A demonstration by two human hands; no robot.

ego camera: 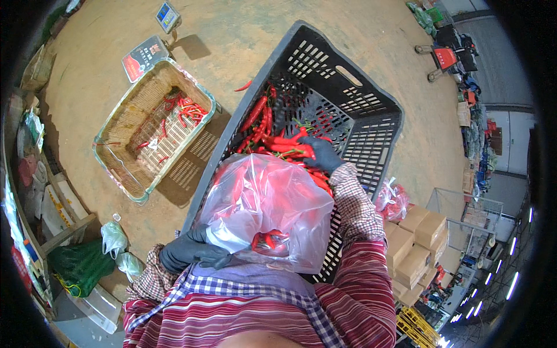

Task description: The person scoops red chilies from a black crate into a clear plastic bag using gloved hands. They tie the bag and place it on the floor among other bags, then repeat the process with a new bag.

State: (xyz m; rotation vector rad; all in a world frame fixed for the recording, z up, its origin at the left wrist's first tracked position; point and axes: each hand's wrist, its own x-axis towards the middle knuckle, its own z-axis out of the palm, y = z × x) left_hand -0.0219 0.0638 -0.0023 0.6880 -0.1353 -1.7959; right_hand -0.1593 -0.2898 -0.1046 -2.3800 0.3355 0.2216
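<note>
A large black plastic crate [374, 102] stands before me with red chili peppers [256, 115] along its left side and middle. A clear plastic bag [270, 191] with red peppers in it lies over the near end of the crate. My left hand [196, 252], in a dark glove, holds the bag's edge at the lower left. My right hand [322, 153], also gloved, is inside the crate with its fingers closed around several red peppers with green stems. Part of the bag's mouth shows peppers near my apron.
Left of the crate, a dirty plastic basket [126, 104] holds a few peppers beside a scale with a display [167, 17]. One loose pepper [243, 86] is by the crate's rim. Cardboard boxes [413, 261] and a tied bag of peppers [393, 200] stand right; a green net sack [80, 265] lies left.
</note>
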